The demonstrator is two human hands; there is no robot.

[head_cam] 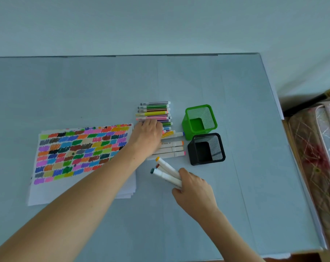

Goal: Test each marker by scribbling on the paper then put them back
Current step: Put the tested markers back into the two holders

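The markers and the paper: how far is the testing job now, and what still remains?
Testing looks mostly done: the paper is nearly filled with colored scribbles. In hand: the right hand grips three thick markers, and the left hand rests on the row of thin markers. Left: putting them back, since the green holder and black holder look empty.

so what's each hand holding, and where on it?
Right hand grips three white markers by their near ends, capped tips pointing away. Left hand rests on the row of thin markers; whether it grips one cannot be told.
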